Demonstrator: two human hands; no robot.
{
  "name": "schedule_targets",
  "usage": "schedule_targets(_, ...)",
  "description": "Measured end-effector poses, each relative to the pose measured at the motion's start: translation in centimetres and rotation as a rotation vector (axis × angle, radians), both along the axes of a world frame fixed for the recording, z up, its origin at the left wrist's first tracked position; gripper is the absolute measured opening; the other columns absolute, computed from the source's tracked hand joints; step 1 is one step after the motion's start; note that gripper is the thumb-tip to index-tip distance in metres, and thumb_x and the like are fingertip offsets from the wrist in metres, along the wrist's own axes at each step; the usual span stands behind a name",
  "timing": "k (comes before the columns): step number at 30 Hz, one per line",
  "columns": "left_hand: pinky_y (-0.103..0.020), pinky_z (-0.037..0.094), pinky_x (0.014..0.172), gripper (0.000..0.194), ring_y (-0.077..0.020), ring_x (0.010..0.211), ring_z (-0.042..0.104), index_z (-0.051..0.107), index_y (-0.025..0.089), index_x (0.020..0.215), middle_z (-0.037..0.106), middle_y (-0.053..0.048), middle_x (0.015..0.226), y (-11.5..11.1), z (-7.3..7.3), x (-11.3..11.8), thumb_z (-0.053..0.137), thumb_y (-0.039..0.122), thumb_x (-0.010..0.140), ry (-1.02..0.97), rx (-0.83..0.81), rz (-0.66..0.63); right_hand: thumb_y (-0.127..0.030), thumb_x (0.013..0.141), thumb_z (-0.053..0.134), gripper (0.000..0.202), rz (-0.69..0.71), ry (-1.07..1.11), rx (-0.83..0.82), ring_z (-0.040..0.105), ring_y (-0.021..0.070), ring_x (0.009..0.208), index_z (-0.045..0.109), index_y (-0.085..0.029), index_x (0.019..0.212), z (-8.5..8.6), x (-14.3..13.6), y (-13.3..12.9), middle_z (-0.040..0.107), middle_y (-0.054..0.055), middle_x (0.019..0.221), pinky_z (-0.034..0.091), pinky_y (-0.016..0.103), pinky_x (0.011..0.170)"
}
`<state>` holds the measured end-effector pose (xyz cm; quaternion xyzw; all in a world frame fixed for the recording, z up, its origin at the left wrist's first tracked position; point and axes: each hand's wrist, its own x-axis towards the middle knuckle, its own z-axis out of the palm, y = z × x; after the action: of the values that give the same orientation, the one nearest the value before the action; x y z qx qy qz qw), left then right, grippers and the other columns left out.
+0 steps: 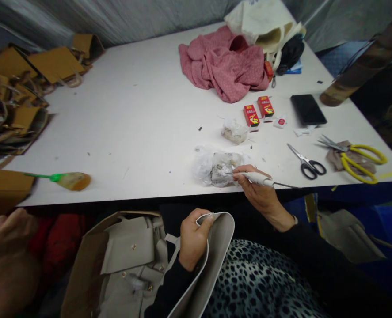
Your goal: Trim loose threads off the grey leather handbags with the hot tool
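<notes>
One white table (132, 115) — grey sheeting (149, 20) behind, right hand (260, 193) at near edge

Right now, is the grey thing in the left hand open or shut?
Open: the grey piece held by the left hand has its sides spread apart, with its inside showing.

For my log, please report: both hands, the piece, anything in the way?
Left hand gripping grey piece by edge. Right hand holding white-handled tool by smudged block. Black-handled scissors lie clear of right hand.
</notes>
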<state>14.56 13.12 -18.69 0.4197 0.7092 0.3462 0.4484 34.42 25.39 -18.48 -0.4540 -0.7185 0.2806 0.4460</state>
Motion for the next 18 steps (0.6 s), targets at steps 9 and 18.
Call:
schedule_targets(9,-0.032,0.051,0.081,0.015,-0.0226,0.084,0.068,0.077,0.017,0.084,0.075,-0.006,0.081,-0.1,0.3,0.3,0.070,0.031,0.084,-0.023,-0.016,-0.005,-0.046,0.103,0.059,0.027,0.007,-0.106,0.077,0.071,0.0226,0.087,0.071,-0.022,0.098,0.0,-0.2,0.2,0.075,0.007,0.093,0.055,0.037,0.081)
schedule_targets(18,-0.034,0.049,0.084,0.012,-0.0231,0.088,0.068,0.076,0.018,0.087,0.076,-0.006,0.087,-0.3,0.3,0.5,0.071,0.029,0.085,-0.006,-0.005,-0.038,-0.044,0.102,0.062,0.027,0.322,0.423,-0.548,0.064,0.0136,0.062,0.070,-0.020,0.092,-0.9,-0.6,-3.8,0.067,0.000,0.070,0.051,0.025,0.059)
